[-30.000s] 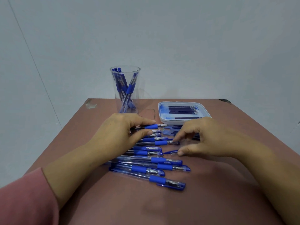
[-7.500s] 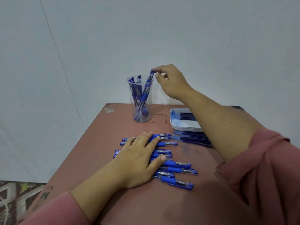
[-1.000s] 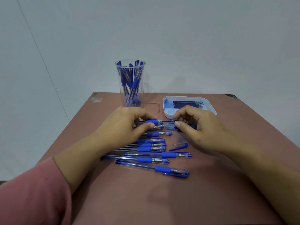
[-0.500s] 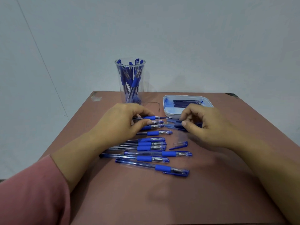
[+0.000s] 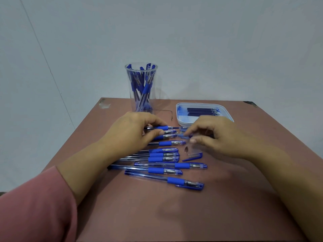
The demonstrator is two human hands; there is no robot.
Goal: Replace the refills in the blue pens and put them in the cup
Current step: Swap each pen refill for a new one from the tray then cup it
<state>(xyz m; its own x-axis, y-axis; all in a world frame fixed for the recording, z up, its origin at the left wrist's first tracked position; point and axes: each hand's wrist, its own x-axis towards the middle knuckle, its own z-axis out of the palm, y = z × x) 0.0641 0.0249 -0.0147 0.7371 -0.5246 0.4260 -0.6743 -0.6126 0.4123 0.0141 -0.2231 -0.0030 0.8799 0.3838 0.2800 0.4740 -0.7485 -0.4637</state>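
Observation:
My left hand (image 5: 132, 132) grips a blue pen (image 5: 163, 128) by its rubber grip, just in front of the clear cup (image 5: 141, 88). The pen's nose cone is off and its refill tip pokes out to the right. My right hand (image 5: 215, 137) hovers beside that tip with thumb and forefinger apart and nothing between them. A small metal nose cone (image 5: 186, 147) lies on the table below those fingers, next to a loose blue cap (image 5: 193, 155). Several capped blue pens (image 5: 166, 171) lie in a row nearer me. The cup holds several blue pens.
A white tray (image 5: 225, 111) with dark refills (image 5: 201, 110) sits at the back right of the brown table (image 5: 139, 215). A few loose refills show under my right hand's fingers. A plain wall stands behind the table.
My right hand pulled the metal nose cone off the pen held in my left hand and let it go; the cone now lies on the table by the cap.

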